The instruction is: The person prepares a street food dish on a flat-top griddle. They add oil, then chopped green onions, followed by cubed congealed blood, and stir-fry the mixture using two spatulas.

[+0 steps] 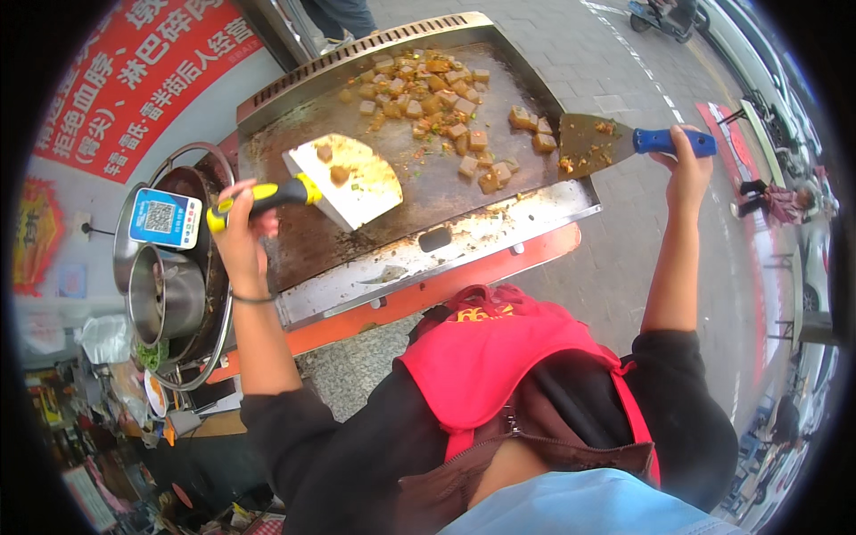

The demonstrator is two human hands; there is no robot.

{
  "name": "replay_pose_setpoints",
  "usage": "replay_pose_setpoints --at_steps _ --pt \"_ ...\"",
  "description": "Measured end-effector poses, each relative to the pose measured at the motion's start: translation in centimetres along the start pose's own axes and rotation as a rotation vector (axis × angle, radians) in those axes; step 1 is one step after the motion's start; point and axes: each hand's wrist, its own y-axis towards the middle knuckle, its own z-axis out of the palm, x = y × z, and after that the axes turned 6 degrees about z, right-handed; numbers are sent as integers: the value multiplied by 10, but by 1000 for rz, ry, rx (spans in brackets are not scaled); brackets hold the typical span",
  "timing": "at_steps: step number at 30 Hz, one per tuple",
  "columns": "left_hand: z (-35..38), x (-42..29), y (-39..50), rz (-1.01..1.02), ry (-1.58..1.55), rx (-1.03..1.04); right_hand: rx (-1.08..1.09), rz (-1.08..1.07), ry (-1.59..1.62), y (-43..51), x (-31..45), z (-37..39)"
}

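Observation:
My left hand [242, 231] grips the black-and-yellow handle of a wide metal scraper [361, 184], whose pale blade is over the left part of a flat-top griddle [294, 247]. A few browned bits cling to that blade. My right hand [683, 170] is closed around the blue handle of a second metal scraper [588, 144], smeared with orange-red seasoning; its blade reaches the griddle's right rim. Seasoned, jelly-like cubes [428, 100] are heaped at the back of the griddle. Smaller groups of cubes lie at the right [533, 127] and nearer the front [491, 172].
Left of the griddle stand a steel pot [166, 294] and a payment-code card [166, 219] beside a large round pan [217, 321]. The griddle has raised walls and a greasy front ledge [481, 227]. A person's legs [341, 20] are behind it; a pedestrian [779, 200] is at the right.

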Motion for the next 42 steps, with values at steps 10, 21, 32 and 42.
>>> replay_pose_setpoints --at_steps 10,21,32,42 --pt "22 31 -13 -101 -45 -5 56 111 20 27 -34 138" --pt "-5 28 -45 -26 -3 -122 89 -18 123 -44 -3 61" --pt "11 47 -71 -135 -97 -101 -100 222 304 -110 -60 84" --pt "72 29 -17 -95 -200 15 238 -55 305 -69 -15 183"
